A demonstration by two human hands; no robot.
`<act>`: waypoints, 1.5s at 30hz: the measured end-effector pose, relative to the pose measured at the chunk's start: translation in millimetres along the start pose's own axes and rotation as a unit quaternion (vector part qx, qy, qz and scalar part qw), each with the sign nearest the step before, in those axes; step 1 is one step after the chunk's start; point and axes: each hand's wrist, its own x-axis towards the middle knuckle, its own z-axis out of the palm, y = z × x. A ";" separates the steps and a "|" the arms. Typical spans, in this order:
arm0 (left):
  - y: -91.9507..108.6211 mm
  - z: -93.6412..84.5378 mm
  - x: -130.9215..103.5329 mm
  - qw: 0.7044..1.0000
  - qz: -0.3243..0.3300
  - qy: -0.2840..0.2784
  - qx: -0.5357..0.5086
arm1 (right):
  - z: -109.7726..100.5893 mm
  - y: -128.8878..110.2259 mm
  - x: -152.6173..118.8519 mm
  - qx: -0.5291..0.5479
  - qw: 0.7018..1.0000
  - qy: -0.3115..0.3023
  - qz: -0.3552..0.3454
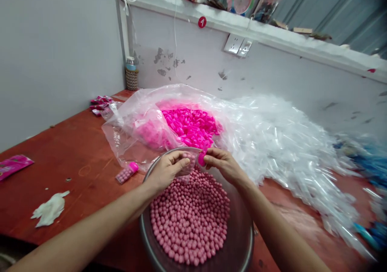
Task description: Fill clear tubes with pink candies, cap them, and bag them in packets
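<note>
My left hand (pixel 171 168) holds a clear container (pixel 189 162) of pink balls, tilted above the far part of a metal bowl (pixel 248 239). Pinched in the fingers of my right hand (pixel 222 163) is a bright pink cap (pixel 202 157), close beside the container's end. Many dull pink balls (pixel 190 219) lie in the bowl. Left of the bowl, a filled container with a pink cap (pixel 127 172) rests on the red table (pixel 87 159). Behind the bowl, an open plastic bag (pixel 123 139) holds a heap of pink caps (pixel 193 126).
Clear plastic tubes (pixel 287 139) are piled at the right, with blue items (pixel 367 163) beyond. White tissue (pixel 50 209) and a pink packet (pixel 15 166) lie at the left. A bottle in a woven holder (pixel 132 78) stands by the wall under a shelf (pixel 217 15).
</note>
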 end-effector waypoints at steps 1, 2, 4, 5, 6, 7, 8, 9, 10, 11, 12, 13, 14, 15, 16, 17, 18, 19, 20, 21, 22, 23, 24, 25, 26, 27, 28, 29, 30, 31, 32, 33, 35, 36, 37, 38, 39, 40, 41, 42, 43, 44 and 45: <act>-1.0 0.3 0.5 1.000 -0.003 0.000 -0.019 | 11.1 -6.0 -7.1 0.030 1.000 0.002 -0.005; -1.7 0.6 0.8 0.999 -0.007 -0.001 -0.035 | 21.0 -10.8 -13.0 0.030 0.999 0.020 -0.009; -2.4 1.4 0.8 0.998 -0.013 -0.002 -0.055 | 35.6 -16.9 -21.4 -0.027 0.996 0.074 -0.029; -2.2 1.9 0.5 0.998 -0.014 -0.004 -0.058 | 40.1 -18.4 -24.5 -0.067 0.992 0.096 -0.042; -1.9 2.4 -0.2 0.998 -0.015 -0.010 -0.059 | 42.6 -19.2 -26.9 -0.105 0.987 0.110 -0.056; -1.4 2.9 -1.0 0.998 -0.015 -0.016 -0.058 | 43.4 -19.5 -28.9 -0.133 0.982 0.117 -0.068; -0.9 3.2 -1.9 0.998 -0.013 -0.022 -0.052 | 42.6 -19.7 -30.5 -0.151 0.978 0.123 -0.079; -0.5 3.4 -3.0 0.999 -0.011 -0.029 -0.042 | 40.7 -20.0 -32.1 -0.158 0.975 0.129 -0.087; -0.3 3.4 -4.0 0.999 -0.008 -0.037 -0.026 | 37.8 -20.8 -33.6 -0.160 0.973 0.138 -0.095; -0.3 3.2 -5.0 0.999 -0.004 -0.045 -0.004 | 34.5 -22.4 -35.2 -0.160 0.971 0.148 -0.101; -0.5 2.9 -5.9 0.998 0.003 -0.054 0.024 | 31.1 -24.8 -37.0 -0.163 0.968 0.159 -0.109; -0.8 2.5 -6.7 0.996 0.010 -0.063 0.055 | 28.0 -27.8 -38.8 -0.169 0.963 0.169 -0.122; -1.1 2.3 -7.4 0.994 0.019 -0.072 0.085 | 25.6 -31.4 -40.5 -0.179 0.959 0.173 -0.139; -1.2 2.2 -8.2 0.990 0.030 -0.077 0.111 | 24.1 -35.0 -42.1 -0.193 0.953 0.169 -0.158; -1.1 2.5 -9.1 0.987 0.045 -0.080 0.134 | 23.4 -38.2 -43.3 -0.211 0.948 0.157 -0.178; -0.6 2.9 -10.2 0.982 0.061 -0.083 0.156 | 23.5 -40.9 -44.0 -0.229 0.944 0.138 -0.195; 0.3 3.6 -11.6 0.977 0.078 -0.085 0.179 | 24.3 -42.6 -44.3 -0.246 0.940 0.116 -0.207; 1.3 4.3 -13.1 0.971 0.095 -0.084 0.203 | 25.4 -43.5 -44.3 -0.261 0.938 0.092 -0.211; 2.3 5.0 -14.7 0.964 0.113 -0.080 0.229 | 26.8 -43.6 -44.2 -0.273 0.936 0.070 -0.210; 3.2 5.5 -16.5 0.956 0.127 -0.073 0.254 | 28.1 -43.1 -44.2 -0.283 0.936 0.053 -0.205; 3.8 5.9 -18.1 0.949 0.138 -0.066 0.275 | 29.3 -42.4 -44.6 -0.292 0.935 0.042 -0.199; 3.9 6.1 -19.5 0.944 0.145 -0.058 0.291 | 30.4 -41.7 -45.5 -0.301 0.933 0.037 -0.194; 3.6 6.2 -20.8 0.939 0.151 -0.052 0.304 | 31.3 -41.2 -46.8 -0.311 0.931 0.034 -0.190; 2.9 6.2 -21.7 0.934 0.157 -0.048 0.316 | 32.2 -40.8 -48.6 -0.323 0.927 0.031 -0.187; 2.0 6.1 -22.5 0.928 0.164 -0.048 0.332 | 33.2 -40.5 -50.8 -0.337 0.922 0.025 -0.187; 0.9 6.0 -23.0 0.919 0.172 -0.051 0.352 | 34.3 -40.1 -53.1 -0.352 0.917 0.017 -0.188; -0.1 5.9 -23.4 0.907 0.180 -0.057 0.376 | 35.5 -39.6 -55.3 -0.366 0.911 0.008 -0.188; -1.0 5.7 -23.7 0.895 0.188 -0.063 0.400 | 36.9 -38.7 -57.3 -0.380 0.906 0.001 -0.189; -1.7 5.4 -23.8 0.882 0.195 -0.069 0.424 | 38.3 -37.2 -58.9 -0.389 0.901 -0.003 -0.190; -2.3 5.0 -23.6 0.871 0.200 -0.074 0.444 | 39.7 -35.3 -59.8 -0.393 0.900 -0.003 -0.189; -2.6 4.4 -23.3 0.862 0.203 -0.078 0.458 | 40.8 -32.8 -60.2 -0.392 0.901 -0.003 -0.187; -2.7 3.6 -22.6 0.857 0.205 -0.080 0.466 | 41.4 -29.9 -59.9 -0.386 0.904 -0.003 -0.184; -2.0 2.3 -20.5 0.860 0.201 -0.088 0.461 | 40.4 -24.3 -57.9 -0.360 0.915 -0.008 -0.184; -1.3 2.0 -19.1 0.866 0.194 -0.093 0.451 | 38.6 -22.4 -56.5 -0.346 0.920 -0.013 -0.185; -0.3 2.2 -17.8 0.873 0.183 -0.100 0.441 | 35.8 -21.7 -55.2 -0.335 0.923 -0.019 -0.189; 0.8 2.9 -16.7 0.877 0.171 -0.110 0.434 | 32.2 -22.7 -53.9 -0.331 0.923 -0.023 -0.193; 1.8 4.1 -15.9 0.879 0.159 -0.124 0.432 | 28.1 -25.6 -52.9 -0.336 0.920 -0.028 -0.198; 2.8 5.7 -15.6 0.879 0.148 -0.141 0.431 | 23.8 -30.4 -52.1 -0.350 0.913 -0.034 -0.205; 3.4 7.4 -15.7 0.879 0.137 -0.158 0.428 | 19.7 -36.7 -51.3 -0.369 0.902 -0.045 -0.217; 3.7 8.9 -16.2 0.883 0.128 -0.172 0.418 | 16.0 -43.8 -50.5 -0.391 0.888 -0.060 -0.235; 3.6 10.2 -16.8 0.890 0.120 -0.179 0.402 | 13.1 -51.0 -49.6 -0.411 0.871 -0.079 -0.255; 3.2 10.8 -17.5 0.900 0.113 -0.176 0.382 | 10.9 -57.3 -48.7 -0.429 0.855 -0.098 -0.273; 2.5 10.9 -18.0 0.912 0.104 -0.166 0.361 | 9.6 -62.2 -47.9 -0.444 0.842 -0.109 -0.286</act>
